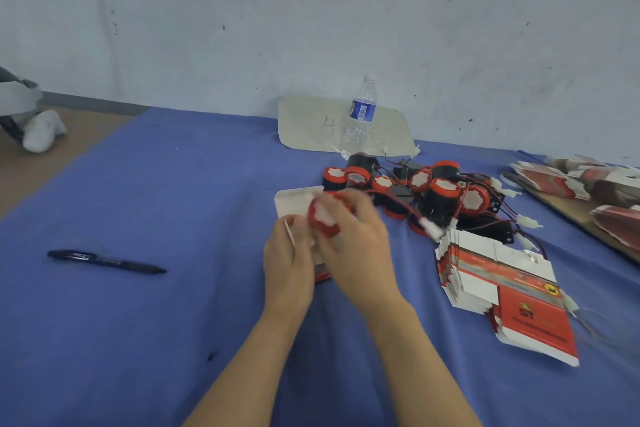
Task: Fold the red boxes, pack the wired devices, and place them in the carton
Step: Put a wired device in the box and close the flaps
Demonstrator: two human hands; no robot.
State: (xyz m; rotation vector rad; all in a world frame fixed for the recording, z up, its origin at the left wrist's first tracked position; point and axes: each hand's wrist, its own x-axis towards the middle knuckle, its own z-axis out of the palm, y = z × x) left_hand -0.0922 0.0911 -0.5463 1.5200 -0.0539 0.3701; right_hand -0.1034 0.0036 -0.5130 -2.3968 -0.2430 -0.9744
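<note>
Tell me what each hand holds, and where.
Right hand grips a wired device round its body; left hand holds a red box by its side. Blur hides exact fingers.

One pen (pixel 104 262), one water bottle (pixel 362 114) and about ten wired devices (pixel 445 189)

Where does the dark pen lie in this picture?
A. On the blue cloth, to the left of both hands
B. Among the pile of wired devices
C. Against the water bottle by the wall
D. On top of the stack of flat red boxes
A: the pen lies by itself on the blue cloth, well to the left of the left hand.
</note>
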